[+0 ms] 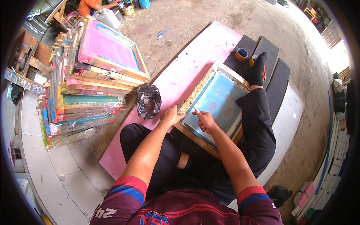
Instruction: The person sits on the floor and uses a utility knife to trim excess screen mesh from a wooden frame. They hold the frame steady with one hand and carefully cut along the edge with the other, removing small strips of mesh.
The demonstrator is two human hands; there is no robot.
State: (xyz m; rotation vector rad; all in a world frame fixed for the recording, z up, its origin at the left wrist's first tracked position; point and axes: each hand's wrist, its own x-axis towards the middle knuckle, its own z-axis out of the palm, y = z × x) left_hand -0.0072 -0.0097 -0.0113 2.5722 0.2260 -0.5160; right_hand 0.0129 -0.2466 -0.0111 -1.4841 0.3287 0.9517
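A wooden screen-printing frame (pixel 198 87) with blue-green mesh (pixel 221 99) lies tilted across my legs. Its wood is chipboard-like and speckled, and darker blotches mark the mesh. My left hand (pixel 171 117) grips the frame's left edge near the corner, thumb lying along the wood. In my right hand (pixel 204 122) is a thin metal tool (pixel 193 106), held above the mesh beside that same edge. Its handle is hidden in my fist, so its exact kind does not show. My black-socked foot (pixel 257 71) rests by the frame's far right corner.
A black plastic bag (pixel 149 101) stands left of the frame on a pink board (pixel 180 71). Stacked paint-stained frames (pixel 108 69) rise at the left. Dark boards (pixel 276 86) on the right carry an orange tape roll (pixel 242 53). Another person (pixel 90 6) sits at the far left.
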